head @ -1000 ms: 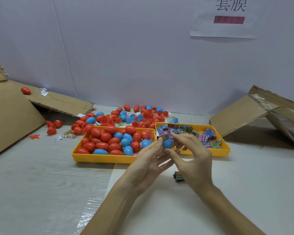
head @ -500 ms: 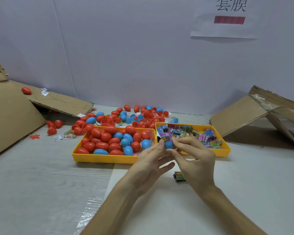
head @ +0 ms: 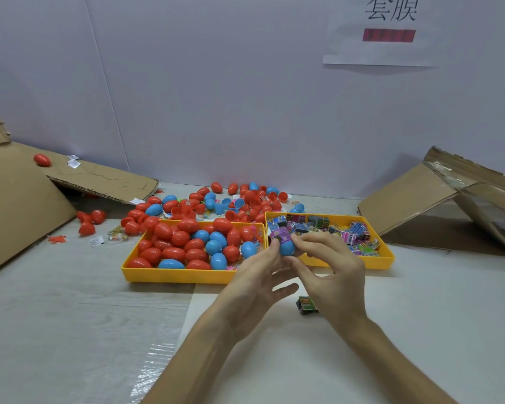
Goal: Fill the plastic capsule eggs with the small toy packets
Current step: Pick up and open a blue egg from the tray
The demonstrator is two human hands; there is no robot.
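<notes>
Stuffing underway — a blue egg [head: 287,248] topped by a purple packet [head: 281,236] is gripped by left hand [head: 255,277] and right hand [head: 334,272] — many packets [head: 359,243] left in tray [head: 387,262].

**Bare hands, bare forearms**

The left hand [head: 251,282] and the right hand [head: 337,275] are bare to the fingertips, with slender fingers. The left forearm [head: 193,355] and the right forearm [head: 391,358] are bare as well, slim and smooth, all the way to the lower edge of the view, which cuts them off.
</notes>
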